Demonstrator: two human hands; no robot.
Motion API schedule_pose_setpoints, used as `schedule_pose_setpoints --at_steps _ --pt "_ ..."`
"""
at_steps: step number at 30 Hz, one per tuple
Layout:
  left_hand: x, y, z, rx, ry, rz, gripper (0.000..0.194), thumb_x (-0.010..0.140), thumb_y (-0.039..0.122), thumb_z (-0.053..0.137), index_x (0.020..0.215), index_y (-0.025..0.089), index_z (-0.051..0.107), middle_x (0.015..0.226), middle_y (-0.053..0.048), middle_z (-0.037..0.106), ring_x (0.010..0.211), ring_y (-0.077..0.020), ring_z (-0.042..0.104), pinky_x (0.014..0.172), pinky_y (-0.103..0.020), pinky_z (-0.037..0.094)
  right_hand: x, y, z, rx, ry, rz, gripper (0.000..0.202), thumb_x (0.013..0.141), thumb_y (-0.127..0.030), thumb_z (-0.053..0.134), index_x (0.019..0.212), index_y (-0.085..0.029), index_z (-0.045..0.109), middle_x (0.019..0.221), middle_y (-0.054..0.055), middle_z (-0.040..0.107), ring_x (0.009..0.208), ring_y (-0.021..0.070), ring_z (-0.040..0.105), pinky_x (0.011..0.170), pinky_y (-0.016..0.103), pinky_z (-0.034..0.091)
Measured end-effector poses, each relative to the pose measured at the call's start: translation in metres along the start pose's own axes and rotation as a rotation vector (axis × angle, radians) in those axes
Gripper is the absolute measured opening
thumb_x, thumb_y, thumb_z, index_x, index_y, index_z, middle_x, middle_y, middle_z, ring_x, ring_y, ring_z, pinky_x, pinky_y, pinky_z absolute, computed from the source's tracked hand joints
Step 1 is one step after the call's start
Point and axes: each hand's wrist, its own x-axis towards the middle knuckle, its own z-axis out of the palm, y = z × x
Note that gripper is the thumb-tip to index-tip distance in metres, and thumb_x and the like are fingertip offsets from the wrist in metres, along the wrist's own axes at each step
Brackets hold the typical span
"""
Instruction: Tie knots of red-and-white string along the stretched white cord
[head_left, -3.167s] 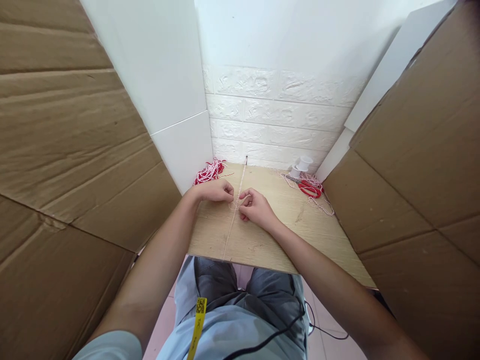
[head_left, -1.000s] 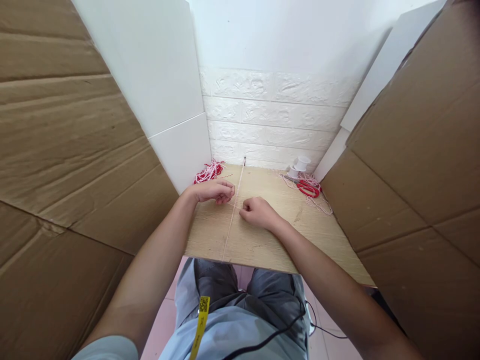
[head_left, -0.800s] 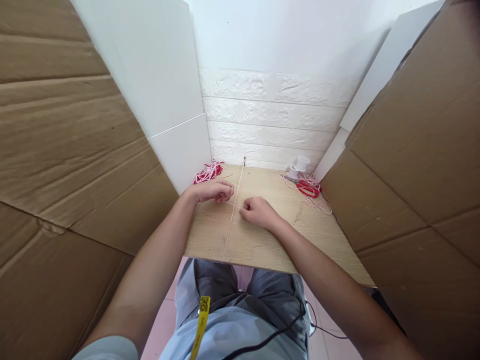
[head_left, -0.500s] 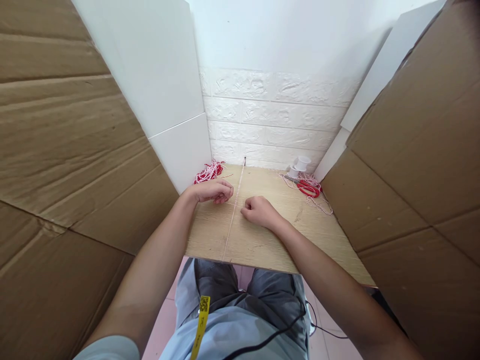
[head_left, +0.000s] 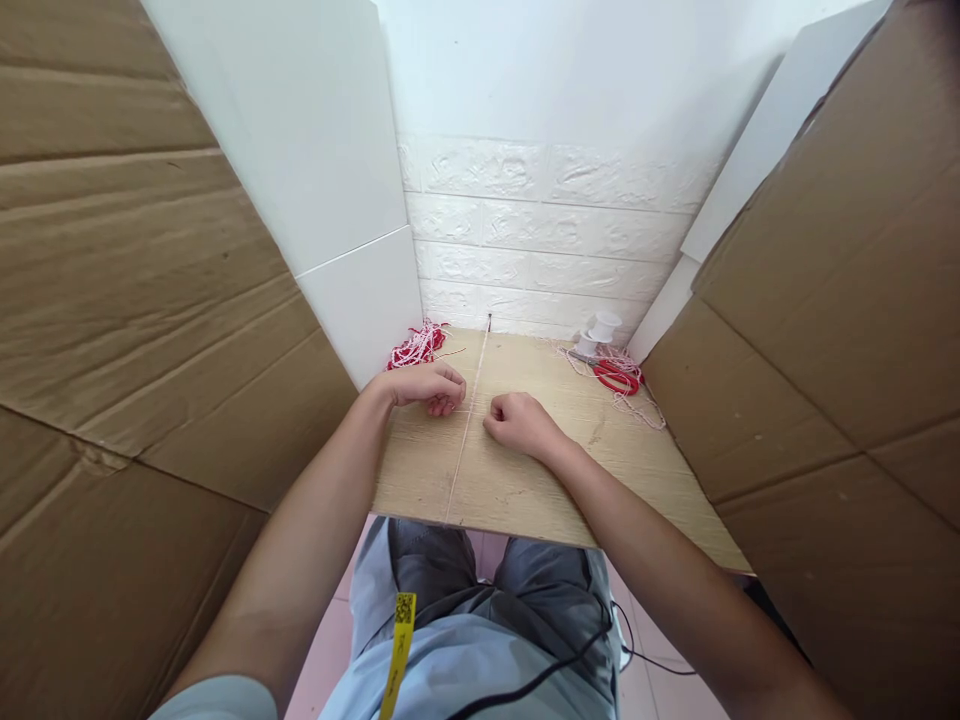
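Note:
A thin pale pink cord (head_left: 460, 455) runs taut down the wooden board from a small dark peg at the back to the front edge. To its left, my left hand (head_left: 431, 387) is closed, its fingers curled in a pinch. My right hand (head_left: 521, 422) makes a closed fist just right of the cord. A very fine thread (head_left: 470, 411) crosses the cord between the two hands, and its ends go into their fingers. The fingertips hide the grip itself.
Behind my left hand lies a heap of red and pink yarn (head_left: 421, 344). Red-handled scissors (head_left: 616, 377), white spools (head_left: 603, 326) and loose pink cord sit at the back right. Cardboard walls (head_left: 300, 400) flank the board (head_left: 540, 500), and a white brick-patterned wall closes the back.
Both hands stay almost in place on either side of the cord. My left fingers have tipped slightly downward, and my right fist has shifted a little to the right.

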Motion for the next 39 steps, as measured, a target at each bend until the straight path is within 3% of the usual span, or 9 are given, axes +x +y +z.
schedule_pose_setpoints --at_steps 6,11,19,23,26,30,36,39 --pt "0.002 0.000 0.002 -0.008 -0.034 0.029 0.011 0.071 0.025 0.062 0.071 0.014 0.063 0.064 -0.003 0.066 0.053 -0.0107 0.057 0.052 -0.021 0.045 -0.002 -0.002 0.000 0.013 0.003 0.002 0.015 0.082 -0.026 0.054 0.072 -0.018 0.062 0.072 0.004 0.066 0.065 0.0147 0.052 0.059 0.026 0.028" --pt "0.005 0.001 0.004 -0.005 -0.021 0.090 0.013 0.073 0.027 0.065 0.073 0.014 0.067 0.065 -0.003 0.065 0.058 -0.0110 0.058 0.051 -0.020 0.043 -0.002 -0.002 0.003 0.188 0.064 0.005 0.007 0.081 -0.025 0.058 0.084 -0.019 0.060 0.076 0.002 0.065 0.068 0.0143 0.054 0.062 0.025 0.032" --pt "0.006 0.007 0.009 0.050 0.153 0.234 0.025 0.070 0.036 0.075 0.079 0.013 0.076 0.066 -0.002 0.065 0.052 -0.0068 0.045 0.049 -0.021 0.035 -0.003 -0.008 0.007 0.643 0.101 -0.099 0.048 0.081 -0.027 0.062 0.125 -0.021 0.044 0.080 -0.003 0.062 0.071 0.0140 0.059 0.066 0.024 0.043" --pt "0.007 0.009 0.013 0.087 0.126 0.245 0.028 0.069 0.039 0.076 0.080 0.013 0.078 0.067 -0.004 0.068 0.052 -0.0083 0.047 0.050 -0.023 0.034 -0.003 -0.011 0.009 0.677 0.134 -0.123 0.067 0.082 -0.036 0.067 0.138 -0.021 0.033 0.093 0.002 0.067 0.073 0.0145 0.061 0.069 0.026 0.045" --pt "0.007 0.010 0.015 0.092 0.092 0.248 0.029 0.072 0.040 0.074 0.079 0.012 0.078 0.061 -0.003 0.064 0.052 -0.0086 0.045 0.050 -0.023 0.033 -0.002 -0.013 0.009 0.712 0.163 -0.135 0.060 0.086 -0.037 0.062 0.137 -0.020 0.036 0.097 0.005 0.069 0.078 0.0153 0.063 0.072 0.027 0.046" --pt "0.008 0.009 0.012 0.070 0.149 0.200 0.028 0.075 0.040 0.069 0.078 0.012 0.076 0.060 -0.002 0.061 0.051 -0.0085 0.046 0.049 -0.022 0.033 0.000 -0.011 0.009 0.716 0.174 -0.142 0.045 0.090 -0.029 0.053 0.133 -0.020 0.042 0.084 0.000 0.067 0.074 0.0144 0.062 0.071 0.025 0.045" --pt "0.007 0.003 0.000 0.047 0.344 0.004 0.017 0.069 0.030 0.067 0.074 0.014 0.071 0.058 0.000 0.059 0.046 -0.0081 0.047 0.042 -0.021 0.032 0.002 -0.003 0.010 0.566 0.215 -0.097 0.037 0.086 -0.021 0.052 0.123 -0.020 0.055 0.069 -0.005 0.057 0.064 0.0127 0.054 0.064 0.023 0.039" --pt "0.006 0.001 -0.003 0.071 0.261 -0.082 0.021 0.067 0.028 0.067 0.082 0.014 0.072 0.055 0.000 0.059 0.043 -0.0091 0.047 0.040 -0.021 0.031 0.002 -0.003 0.009 0.491 0.203 -0.057 0.029 0.087 -0.019 0.050 0.114 -0.020 0.060 0.068 -0.005 0.057 0.063 0.0123 0.053 0.063 0.022 0.037"
